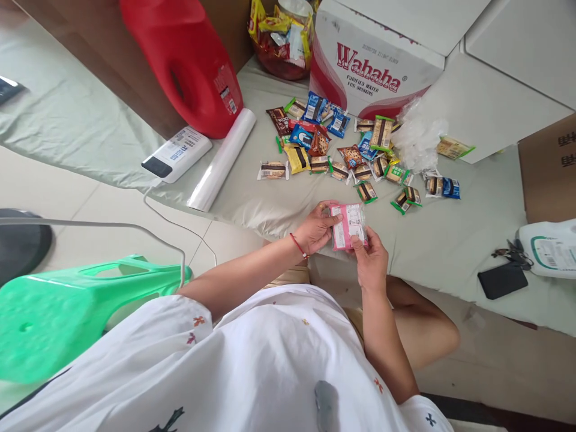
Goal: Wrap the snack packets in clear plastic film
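A small pink and white package (346, 224) in clear wrap is held between my two hands at the front edge of the cloth-covered surface. My left hand (317, 228), with a red string on the wrist, grips its left side, thumb on top. On the lower right corner, my right hand (371, 258) pinches it with thumb and fingers. Just beyond lie several small wrapped snack packs (319, 162) in blue, brown, yellow and green, loosely piled. A crumpled clear plastic bag (416, 135) rests at their right.
Behind the snacks stand a Wahaba water carton (378, 66) and a red bowl of packets (283, 69). To the left are a red jug (184, 66), a clear film roll (222, 159), a white device (177, 153) and a green stool (85, 306). A black pouch (503, 279) lies right.
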A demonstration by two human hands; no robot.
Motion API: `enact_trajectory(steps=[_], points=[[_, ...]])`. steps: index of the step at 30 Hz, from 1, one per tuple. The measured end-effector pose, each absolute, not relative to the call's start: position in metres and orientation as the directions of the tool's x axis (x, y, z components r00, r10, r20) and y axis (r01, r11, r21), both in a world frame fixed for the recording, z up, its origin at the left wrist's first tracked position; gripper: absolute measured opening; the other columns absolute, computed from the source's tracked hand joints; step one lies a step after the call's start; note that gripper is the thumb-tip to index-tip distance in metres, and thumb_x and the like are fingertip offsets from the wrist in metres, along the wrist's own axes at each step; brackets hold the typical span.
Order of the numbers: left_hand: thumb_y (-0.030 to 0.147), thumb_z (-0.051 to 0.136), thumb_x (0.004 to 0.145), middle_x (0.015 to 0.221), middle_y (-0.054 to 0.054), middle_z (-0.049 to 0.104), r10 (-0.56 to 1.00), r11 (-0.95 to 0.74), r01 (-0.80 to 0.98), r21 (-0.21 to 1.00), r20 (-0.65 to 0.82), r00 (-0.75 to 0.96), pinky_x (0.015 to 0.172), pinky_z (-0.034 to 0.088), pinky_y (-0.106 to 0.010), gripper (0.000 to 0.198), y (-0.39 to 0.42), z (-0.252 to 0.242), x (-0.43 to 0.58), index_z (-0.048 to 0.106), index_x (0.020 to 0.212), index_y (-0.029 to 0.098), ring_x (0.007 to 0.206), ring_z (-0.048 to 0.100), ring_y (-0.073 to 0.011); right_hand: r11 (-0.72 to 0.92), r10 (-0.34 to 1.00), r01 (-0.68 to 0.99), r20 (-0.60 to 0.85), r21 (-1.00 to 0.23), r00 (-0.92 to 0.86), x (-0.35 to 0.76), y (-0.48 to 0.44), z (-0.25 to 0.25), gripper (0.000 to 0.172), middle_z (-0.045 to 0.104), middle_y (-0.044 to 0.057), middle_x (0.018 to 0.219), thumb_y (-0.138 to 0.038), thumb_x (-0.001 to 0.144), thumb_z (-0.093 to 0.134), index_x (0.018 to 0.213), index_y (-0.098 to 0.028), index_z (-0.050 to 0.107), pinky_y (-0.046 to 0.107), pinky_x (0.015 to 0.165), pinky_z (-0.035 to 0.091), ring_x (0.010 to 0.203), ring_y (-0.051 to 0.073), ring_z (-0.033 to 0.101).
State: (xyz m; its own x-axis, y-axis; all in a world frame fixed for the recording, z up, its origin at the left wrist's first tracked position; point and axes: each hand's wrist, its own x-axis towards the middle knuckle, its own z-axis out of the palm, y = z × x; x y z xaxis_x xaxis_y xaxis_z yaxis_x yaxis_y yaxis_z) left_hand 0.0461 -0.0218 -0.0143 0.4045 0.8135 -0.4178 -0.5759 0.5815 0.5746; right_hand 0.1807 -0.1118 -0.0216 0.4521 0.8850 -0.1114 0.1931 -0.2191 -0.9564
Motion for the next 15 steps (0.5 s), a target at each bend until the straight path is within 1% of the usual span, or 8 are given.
enact_trajectory(steps=[1,4,7,9,10,12,14,15], points=[[0.014,0.092,0.067,0.092,0.001,0.068,0.808,0.590,-0.550,0.591,-0.439,0.394,0.087,0.058,-0.035,0.054,-0.022,-0.014,0.048,0.054,0.105,0.020,0.084,0.069,-0.0137,-0.240,0.873,0.186,-0.128,-0.953,0.470,0.183,-0.116,-0.023,0.065,0.075,0.012,0.119,-0.060,0.084,0.070,0.134,-0.018,0.066,0.042,0.086,0.061,0.095,0.023,0.072],[0.009,0.088,0.065,0.095,0.000,0.068,0.815,0.579,-0.496,0.646,-0.450,0.365,0.090,0.057,-0.036,0.056,-0.017,-0.009,0.045,0.051,0.105,0.020,0.086,0.071,-0.0135,-0.305,0.803,0.226,-0.122,-0.925,0.583,0.205,-0.137,-0.018,0.062,0.077,0.012,0.115,-0.060,0.082,0.072,0.126,-0.016,0.071,0.042,0.091,0.059,0.097,0.024,0.072],[0.015,0.082,0.067,0.097,-0.001,0.069,0.895,0.447,-0.449,0.774,-0.378,0.238,0.092,0.057,-0.037,0.046,-0.008,-0.005,0.023,0.053,0.102,0.019,0.087,0.073,-0.0152,-0.465,0.720,0.306,-0.153,-0.831,0.677,0.259,-0.172,0.007,0.058,0.079,0.010,0.107,-0.060,0.077,0.075,0.117,-0.018,0.075,0.039,0.089,0.058,0.092,0.024,0.072],[0.022,0.079,0.069,0.093,-0.001,0.068,0.955,0.297,-0.317,0.901,-0.283,0.090,0.087,0.057,-0.035,0.036,-0.001,-0.007,-0.004,0.056,0.097,0.018,0.082,0.072,-0.0149,-0.592,0.716,0.363,-0.262,-0.720,0.647,0.310,-0.194,0.031,0.054,0.079,0.008,0.102,-0.059,0.070,0.079,0.110,-0.022,0.078,0.038,0.082,0.058,0.087,0.025,0.073],[0.024,0.078,0.070,0.091,-0.001,0.068,0.972,0.232,-0.220,0.947,-0.234,0.018,0.086,0.057,-0.033,0.032,0.001,-0.011,-0.019,0.058,0.094,0.018,0.082,0.071,-0.0146,-0.644,0.708,0.398,-0.313,-0.653,0.633,0.338,-0.200,0.044,0.051,0.079,0.008,0.095,-0.058,0.067,0.080,0.104,-0.023,0.080,0.038,0.076,0.058,0.080,0.026,0.072],[0.027,0.073,0.073,0.086,-0.001,0.067,0.979,0.186,-0.017,0.982,-0.187,-0.077,0.084,0.058,-0.033,0.025,0.002,-0.020,-0.049,0.060,0.092,0.018,0.082,0.070,-0.0162,-0.746,0.659,0.448,-0.447,-0.493,0.605,0.392,-0.196,0.067,0.045,0.076,0.008,0.077,-0.055,0.059,0.083,0.092,-0.024,0.081,0.040,0.064,0.056,0.064,0.026,0.068],[0.028,0.069,0.074,0.091,-0.003,0.065,0.982,0.123,0.137,0.983,-0.100,-0.159,0.080,0.059,-0.033,0.019,-0.002,-0.029,-0.073,0.061,0.088,0.018,0.083,0.068,-0.0171,-0.808,0.588,0.462,-0.457,-0.365,0.667,0.443,-0.166,0.088,0.036,0.071,0.008,0.067,-0.047,0.057,0.086,0.081,-0.022,0.080,0.040,0.056,0.053,0.055,0.026,0.064],[0.028,0.067,0.075,0.099,-0.005,0.065,0.983,0.082,0.216,0.973,-0.043,-0.179,0.080,0.060,-0.033,0.017,-0.005,-0.031,-0.082,0.061,0.087,0.018,0.088,0.068,-0.0181,-0.809,0.585,0.477,-0.382,-0.344,0.715,0.465,-0.143,0.098,0.030,0.069,0.009,0.062,-0.043,0.055,0.087,0.073,-0.021,0.077,0.040,0.051,0.050,0.050,0.025,0.061]])
